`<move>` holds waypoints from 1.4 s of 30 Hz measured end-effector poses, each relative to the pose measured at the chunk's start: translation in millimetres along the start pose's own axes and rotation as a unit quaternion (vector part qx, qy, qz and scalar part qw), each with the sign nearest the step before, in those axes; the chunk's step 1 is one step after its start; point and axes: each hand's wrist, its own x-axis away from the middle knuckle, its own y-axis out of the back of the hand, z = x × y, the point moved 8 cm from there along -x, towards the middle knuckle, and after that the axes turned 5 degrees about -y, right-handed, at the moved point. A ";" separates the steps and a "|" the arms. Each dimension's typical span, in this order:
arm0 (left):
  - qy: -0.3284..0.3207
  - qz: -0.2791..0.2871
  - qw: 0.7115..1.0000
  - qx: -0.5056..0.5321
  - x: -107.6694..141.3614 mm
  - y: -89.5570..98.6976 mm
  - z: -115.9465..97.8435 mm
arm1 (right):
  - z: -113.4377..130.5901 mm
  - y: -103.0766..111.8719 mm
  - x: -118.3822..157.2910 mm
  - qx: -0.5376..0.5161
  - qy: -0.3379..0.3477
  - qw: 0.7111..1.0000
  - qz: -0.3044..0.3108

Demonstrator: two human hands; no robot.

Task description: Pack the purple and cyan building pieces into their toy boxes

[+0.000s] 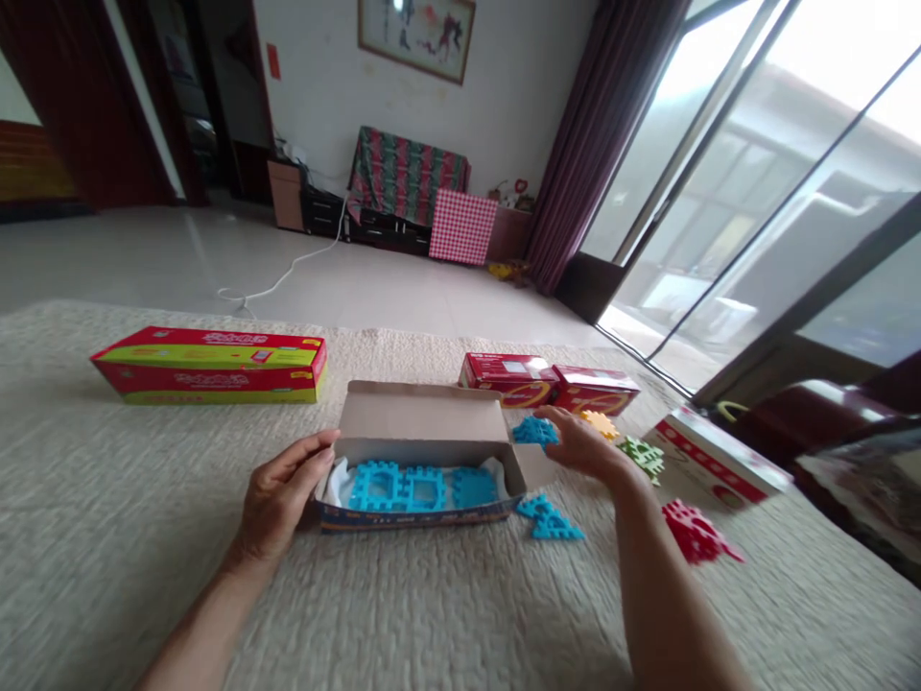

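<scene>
An open cardboard box [417, 519] with its lid raised holds white lining and several blue notched pieces [424, 489]. My left hand [284, 485] grips the box's left end, thumb and fingers at its edge. Over the blue pieces on the right [533, 431], my right hand [579, 443] reaches with its fingertips beside them; whether it grips one is hidden. More blue pieces [551, 519] lie by the box's right front corner. Beyond my right hand are orange [600, 424], green [643, 459] and red pieces [695, 533].
A long red and yellow-green box [216, 367] lies at the back left. Two red boxes [507, 376] sit behind the open box. At the right stands a white and red box [723, 459]. Everything rests on a beige textured cover [403, 614].
</scene>
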 end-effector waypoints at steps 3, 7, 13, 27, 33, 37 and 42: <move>0.001 -0.002 1.000 0.007 0.4 0.2 0.8 | 0.8 -7.9 -2.4 0.002 0.007 1.000 0.012; -0.009 -0.002 1.000 -0.010 -0.2 0.3 -1.0 | 1.0 -8.0 -3.3 0.000 0.010 1.000 -0.005; -0.024 -0.001 0.999 -0.029 -0.2 -0.6 -6.5 | -6.1 1.0 -5.1 0.013 -0.001 0.999 -0.050; -0.024 0.002 0.999 -0.042 -0.2 -1.5 -8.9 | 141.1 32.7 52.8 -0.048 0.177 0.982 0.037; -0.015 -0.001 0.999 -0.040 0.8 -1.6 -9.0 | 146.1 20.3 47.6 -0.035 0.159 0.986 0.049; -0.010 -0.001 0.999 -0.038 0.8 -1.8 -8.0 | 144.2 21.3 48.4 -0.038 0.156 0.986 0.054; -0.013 0.001 0.999 -0.032 0.3 -0.9 -5.4 | 144.9 23.4 50.0 -0.041 0.159 0.985 0.045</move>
